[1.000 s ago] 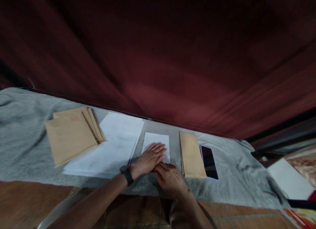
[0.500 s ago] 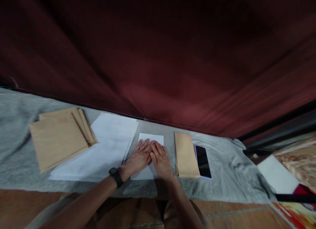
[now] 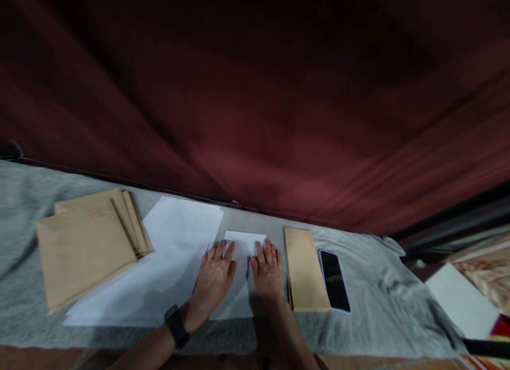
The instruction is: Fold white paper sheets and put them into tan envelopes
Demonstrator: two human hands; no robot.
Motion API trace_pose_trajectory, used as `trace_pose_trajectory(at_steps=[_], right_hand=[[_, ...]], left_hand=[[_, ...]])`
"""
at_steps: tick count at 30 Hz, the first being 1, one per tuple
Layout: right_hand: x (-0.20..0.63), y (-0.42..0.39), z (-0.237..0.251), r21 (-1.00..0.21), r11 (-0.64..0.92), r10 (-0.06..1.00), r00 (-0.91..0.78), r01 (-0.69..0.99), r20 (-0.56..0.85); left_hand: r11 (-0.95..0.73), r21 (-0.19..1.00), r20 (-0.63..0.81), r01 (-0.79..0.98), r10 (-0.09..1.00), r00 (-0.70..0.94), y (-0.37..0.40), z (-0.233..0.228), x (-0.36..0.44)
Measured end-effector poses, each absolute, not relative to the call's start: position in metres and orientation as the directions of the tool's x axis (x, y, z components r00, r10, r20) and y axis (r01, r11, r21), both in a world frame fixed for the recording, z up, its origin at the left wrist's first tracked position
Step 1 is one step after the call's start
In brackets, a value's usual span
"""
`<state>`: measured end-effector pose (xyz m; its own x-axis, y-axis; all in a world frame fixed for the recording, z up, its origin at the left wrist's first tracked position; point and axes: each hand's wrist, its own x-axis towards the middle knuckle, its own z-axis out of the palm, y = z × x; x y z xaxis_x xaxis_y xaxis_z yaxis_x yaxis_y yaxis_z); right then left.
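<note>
My left hand (image 3: 213,279) and my right hand (image 3: 268,274) lie flat, palms down, side by side on a folded white sheet of paper (image 3: 241,242) on a grey cloth (image 3: 370,290). Fingers of both hands are spread and point away from me. A black watch (image 3: 176,327) sits on my left wrist. Neither hand grips anything. A narrow brown envelope (image 3: 305,269) lies just right of my right hand. A stack of white sheets (image 3: 167,253) lies just left of my left hand.
A pile of brown envelopes (image 3: 87,242) rests at the left on the cloth. A dark phone (image 3: 334,279) lies right of the narrow envelope. A dark red curtain (image 3: 255,104) hangs behind. White paper (image 3: 462,301) shows at the far right.
My hands were overlapping and close together on the sheet; now they have parted and lie flat side by side, the right one moved up onto the paper.
</note>
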<state>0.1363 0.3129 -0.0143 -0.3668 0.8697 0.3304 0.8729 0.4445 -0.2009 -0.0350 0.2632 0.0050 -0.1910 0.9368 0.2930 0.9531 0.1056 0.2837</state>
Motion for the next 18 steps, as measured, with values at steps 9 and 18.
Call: trace_pose_trajectory(at_steps=[9, 18], right_hand=[[0.134, 0.313, -0.022, -0.293, 0.467, 0.853, -0.338, 0.834, 0.398], [0.139, 0.316, -0.015, -0.354, 0.432, 0.880, -0.302, 0.830, 0.367]], left_hand=[[0.024, 0.517, 0.357, 0.855, 0.903, -0.241, 0.279, -0.003, -0.043], [0.022, 0.643, 0.313, 0.766, 0.904, -0.289, 0.293, -0.011, -0.048]])
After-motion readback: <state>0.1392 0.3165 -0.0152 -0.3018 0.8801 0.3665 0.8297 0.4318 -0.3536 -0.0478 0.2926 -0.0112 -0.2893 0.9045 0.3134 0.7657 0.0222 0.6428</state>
